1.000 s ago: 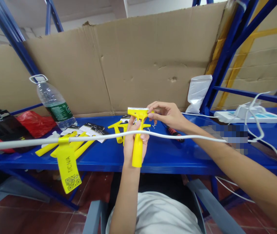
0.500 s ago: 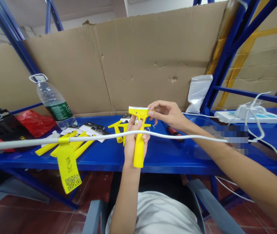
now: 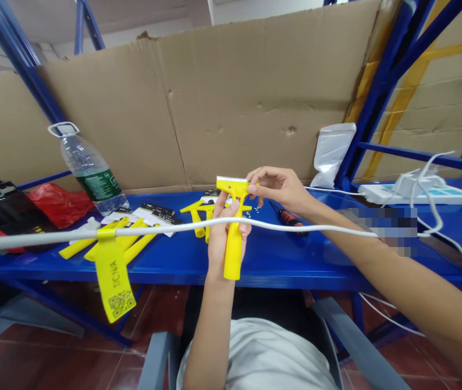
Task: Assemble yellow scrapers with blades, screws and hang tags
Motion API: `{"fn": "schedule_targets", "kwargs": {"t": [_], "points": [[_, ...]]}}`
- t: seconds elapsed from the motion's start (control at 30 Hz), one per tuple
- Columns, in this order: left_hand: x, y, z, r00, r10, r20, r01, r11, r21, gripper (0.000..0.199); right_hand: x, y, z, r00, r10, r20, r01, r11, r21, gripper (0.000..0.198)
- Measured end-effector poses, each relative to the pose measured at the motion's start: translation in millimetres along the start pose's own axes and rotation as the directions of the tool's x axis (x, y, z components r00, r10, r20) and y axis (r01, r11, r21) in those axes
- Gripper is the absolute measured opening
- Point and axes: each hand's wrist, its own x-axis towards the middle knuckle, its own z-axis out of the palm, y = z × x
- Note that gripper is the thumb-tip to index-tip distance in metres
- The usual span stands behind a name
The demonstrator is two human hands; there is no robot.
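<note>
A yellow scraper (image 3: pixel 233 253) with a metal blade edge along its wide head is held upright above the bench. My left hand (image 3: pixel 218 244) is closed round its neck, thumb in front, with the handle hanging below. At the right end of the head, my right hand (image 3: pixel 286 190) pinches with thumb and forefinger; whether a small part is between those fingertips is hidden. Behind my left hand, more yellow scraper pieces (image 3: pixel 198 223) lie on the bench. Small screws (image 3: pixel 257 210) are scattered below my right hand, near a red and black screwdriver (image 3: pixel 290 219).
A white cable (image 3: pixel 182 226) with a yellow tag (image 3: pixel 114 281) crosses close in front of the view. To the left are yellow handles (image 3: pixel 76 246), black-and-white cards (image 3: pixel 155 214) and a water bottle (image 3: pixel 92 173). A power strip (image 3: pixel 450 195) sits on the right.
The scraper has shifted very slightly to the right, its handle tilting a little. Both hands keep the same hold.
</note>
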Motion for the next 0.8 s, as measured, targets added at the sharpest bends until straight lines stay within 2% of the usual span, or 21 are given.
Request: {"fn": "schedule_targets", "kwargs": {"t": [0.27, 0.8], "points": [[1.4, -1.5, -2.3, 1.0, 0.008, 0.017, -0.007, 1.0, -0.013, 0.047, -0.8, 2.7, 1.0, 0.999, 0.045, -0.027, -0.044, 0.999, 0.025, 0.042], [1.1, -2.7, -3.4, 1.0, 0.011, 0.028, -0.01, 1.0, -0.023, 0.046, -2.1, 5.6, -1.9, 1.0, 0.031, -0.001, -0.031, 0.999, 0.02, 0.036]]}}
